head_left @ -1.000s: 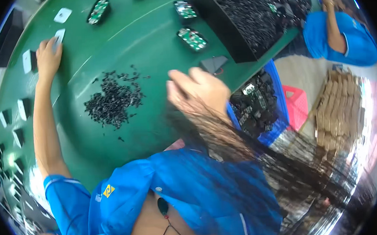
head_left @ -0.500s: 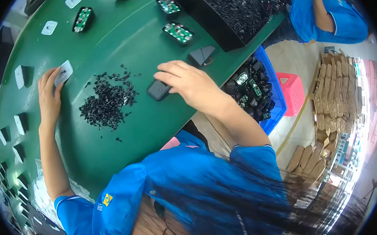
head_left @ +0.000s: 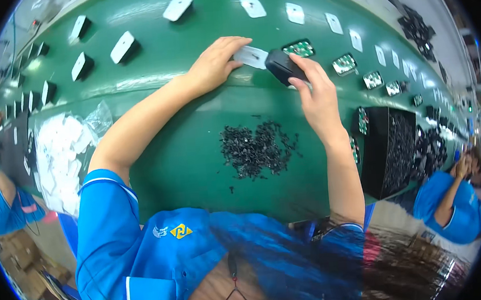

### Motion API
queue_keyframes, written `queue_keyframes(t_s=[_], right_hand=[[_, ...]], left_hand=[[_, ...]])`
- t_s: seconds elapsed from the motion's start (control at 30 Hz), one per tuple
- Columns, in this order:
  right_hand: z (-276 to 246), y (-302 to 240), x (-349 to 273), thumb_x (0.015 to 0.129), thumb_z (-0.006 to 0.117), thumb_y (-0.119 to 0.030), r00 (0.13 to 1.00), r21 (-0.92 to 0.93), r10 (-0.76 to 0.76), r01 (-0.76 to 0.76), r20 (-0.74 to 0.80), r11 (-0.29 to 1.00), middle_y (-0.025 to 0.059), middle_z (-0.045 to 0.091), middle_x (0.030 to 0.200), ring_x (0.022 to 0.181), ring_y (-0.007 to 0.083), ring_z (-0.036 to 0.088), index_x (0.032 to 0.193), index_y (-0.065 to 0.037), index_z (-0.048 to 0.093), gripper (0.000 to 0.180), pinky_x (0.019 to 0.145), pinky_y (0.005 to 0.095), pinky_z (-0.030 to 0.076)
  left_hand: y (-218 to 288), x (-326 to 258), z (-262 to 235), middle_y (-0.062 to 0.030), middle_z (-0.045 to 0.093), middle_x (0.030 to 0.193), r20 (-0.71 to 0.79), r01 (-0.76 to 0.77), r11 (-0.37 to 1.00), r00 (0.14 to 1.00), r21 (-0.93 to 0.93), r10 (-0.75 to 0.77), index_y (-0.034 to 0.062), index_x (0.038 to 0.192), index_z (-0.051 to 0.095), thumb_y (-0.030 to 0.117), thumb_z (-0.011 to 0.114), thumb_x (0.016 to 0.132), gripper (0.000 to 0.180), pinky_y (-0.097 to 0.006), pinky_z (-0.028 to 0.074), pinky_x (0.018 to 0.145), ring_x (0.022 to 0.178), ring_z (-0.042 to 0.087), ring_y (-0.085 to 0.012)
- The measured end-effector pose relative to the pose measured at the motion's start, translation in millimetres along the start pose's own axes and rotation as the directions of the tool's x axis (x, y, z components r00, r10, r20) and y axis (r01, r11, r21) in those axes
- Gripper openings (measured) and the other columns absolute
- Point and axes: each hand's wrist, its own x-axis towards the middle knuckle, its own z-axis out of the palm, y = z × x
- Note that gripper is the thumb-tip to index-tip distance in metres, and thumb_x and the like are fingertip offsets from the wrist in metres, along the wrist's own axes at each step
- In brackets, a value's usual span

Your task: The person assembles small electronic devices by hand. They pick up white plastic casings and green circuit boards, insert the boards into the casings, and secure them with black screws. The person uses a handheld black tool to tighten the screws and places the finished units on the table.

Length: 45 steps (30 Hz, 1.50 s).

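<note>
Bringing the white plate point(head_left: 252, 56) and black case point(head_left: 281, 67) closer than before, you pinch the plate in your nearly closed left hand point(head_left: 216, 63) and grip the case in your half-curled right hand point(head_left: 317, 89), side by side past the black bits point(head_left: 254, 152).

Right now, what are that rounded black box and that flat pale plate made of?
The rounded black box in the right hand looks like hard plastic, mostly matt, with smooth, moulded-looking edges. The flat pale plate in the left hand may be plastic too: it looks thin and smooth, but I can't be sure.
</note>
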Motion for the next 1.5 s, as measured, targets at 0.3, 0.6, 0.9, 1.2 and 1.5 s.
queue_keyframes(t_s=[0.3, 0.6, 0.9, 1.2, 1.5], right_hand=[[49, 21, 50, 0.078, 0.065, -0.009, 0.985, -0.097, -0.002, 0.019, 0.173, 0.995, 0.0135, 0.062, 0.106, 0.098, 0.0309, 0.059, 0.109, -0.002, 0.06, 0.032, 0.084, 0.0381, 0.047], [52, 18, 57, 0.078, 0.065, -0.009, 0.966, -0.096, 0.008, 0.018, 0.257, 0.995, 0.0134, 0.062, 0.106, 0.098, 0.0306, 0.059, 0.109, -0.002, 0.06, 0.033, 0.085, 0.0379, 0.047], [57, 12, 61, 0.079, 0.065, -0.009, 0.95, -0.169, -0.06, 0.116, 0.305, 0.979, 0.0127, 0.062, 0.108, 0.099, 0.0299, 0.059, 0.11, -0.003, 0.06, 0.032, 0.086, 0.0376, 0.047], [72, 8, 52, 0.079, 0.063, -0.009, 0.942, -0.365, -0.165, 0.269, 0.291, 0.891, 0.0098, 0.061, 0.108, 0.094, 0.0272, 0.059, 0.111, -0.005, 0.06, 0.032, 0.079, 0.0368, 0.05], [90, 13, 40, 0.079, 0.061, -0.005, 0.979, -0.4, -0.148, 0.191, 0.137, 0.896, 0.0106, 0.064, 0.106, 0.092, 0.03, 0.061, 0.109, -0.006, 0.062, 0.03, 0.078, 0.0373, 0.051]], left_hand=[[-11, -14, -16, -0.0061, 0.048, 0.136, 0.011, 0.038, 0.99, 0.999, -0.137, -0.037, 0.0115, 0.129, 0.05, -0.003, 0.055, 0.083, 0.048, -0.037, 0.04, 0.103, 0.125, 0.045, -0.0263], [-26, -18, -14, -0.0055, 0.05, 0.135, 0.056, -0.041, 0.999, 0.998, -0.033, 0.043, 0.0128, 0.13, 0.051, 0.002, 0.046, 0.089, 0.042, -0.038, 0.038, 0.104, 0.126, 0.045, -0.0252], [-32, -25, -19, -0.0045, 0.049, 0.136, 0.065, -0.084, 0.996, 0.995, 0.025, 0.082, 0.0117, 0.128, 0.053, -0.007, 0.047, 0.079, 0.054, -0.039, 0.037, 0.104, 0.127, 0.045, -0.0256], [-32, -30, -25, -0.0045, 0.049, 0.136, 0.124, -0.145, 0.978, 0.984, 0.151, 0.127, 0.0099, 0.126, 0.054, -0.006, 0.049, 0.076, 0.053, -0.039, 0.037, 0.104, 0.127, 0.045, -0.0235], [-27, -24, -27, -0.0059, 0.051, 0.133, 0.179, -0.237, 0.905, 0.967, 0.354, 0.183, 0.0075, 0.126, 0.052, 0.009, 0.056, 0.082, 0.045, -0.036, 0.042, 0.099, 0.12, 0.05, -0.0217]])
